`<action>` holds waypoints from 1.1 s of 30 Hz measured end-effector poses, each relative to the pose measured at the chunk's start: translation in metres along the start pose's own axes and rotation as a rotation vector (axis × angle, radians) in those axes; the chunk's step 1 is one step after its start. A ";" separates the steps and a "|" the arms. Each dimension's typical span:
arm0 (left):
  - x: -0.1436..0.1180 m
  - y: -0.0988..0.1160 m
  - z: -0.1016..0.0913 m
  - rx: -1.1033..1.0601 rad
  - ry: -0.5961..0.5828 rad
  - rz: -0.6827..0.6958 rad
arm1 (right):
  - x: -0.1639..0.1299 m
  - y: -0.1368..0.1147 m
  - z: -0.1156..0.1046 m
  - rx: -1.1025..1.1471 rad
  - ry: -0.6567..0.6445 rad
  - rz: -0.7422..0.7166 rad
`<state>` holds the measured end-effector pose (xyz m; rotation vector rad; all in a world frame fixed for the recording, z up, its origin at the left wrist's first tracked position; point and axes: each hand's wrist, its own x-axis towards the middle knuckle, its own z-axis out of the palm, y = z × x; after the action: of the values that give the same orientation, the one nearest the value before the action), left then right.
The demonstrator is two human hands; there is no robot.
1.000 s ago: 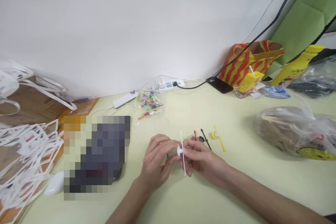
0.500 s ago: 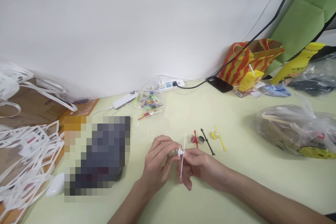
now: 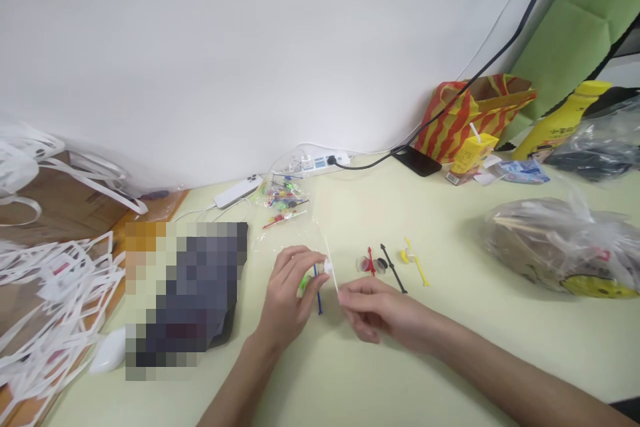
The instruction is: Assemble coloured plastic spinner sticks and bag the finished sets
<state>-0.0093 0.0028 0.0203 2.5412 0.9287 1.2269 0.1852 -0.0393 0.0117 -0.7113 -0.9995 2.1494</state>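
A white arrow spinner [image 3: 334, 277] is held just above the table, its thin pointer tilted. My left hand [image 3: 290, 290] is closed, pinching the white hub between thumb and fingers. The fingertips of my right hand [image 3: 377, 310] are together at the pointer's lower end. Behind my left fingers a blue arrow [image 3: 320, 303] and a green piece [image 3: 303, 281] partly show. To the right lie a red arrow spinner [image 3: 371, 261] and a black arrow spinner [image 3: 393, 269], with round clear-looking bases by them. Beyond those is a yellow arrow spinner [image 3: 419, 267].
A clear bag of coloured spinners [image 3: 285, 200] lies near the power strip [image 3: 320, 161]. A pixelated dark object [image 3: 200, 293] and white hangers [image 3: 60, 280] are left. Rightward are a phone [image 3: 417, 160], juice box [image 3: 473, 157], striped bag [image 3: 450, 113] and plastic-wrapped package [image 3: 545, 247].
Both hands have shifted a little left with the white spinner. Its pointer now leans the other way, and my right fingers have moved from near the hub to the pointer's lower end.
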 end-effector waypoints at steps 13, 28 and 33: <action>-0.002 -0.007 0.002 0.194 -0.347 -0.121 | -0.019 -0.038 -0.048 -1.539 0.568 -0.598; -0.002 -0.010 -0.002 0.214 -0.405 -0.117 | -0.010 -0.023 -0.052 -1.720 0.377 -0.469; -0.002 -0.009 0.000 0.183 -0.429 -0.092 | -0.009 -0.021 -0.053 -1.703 0.387 -0.519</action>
<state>-0.0143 0.0087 0.0152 2.7027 1.0722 0.5552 0.2345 -0.0124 0.0006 -1.2529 -2.3058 0.2780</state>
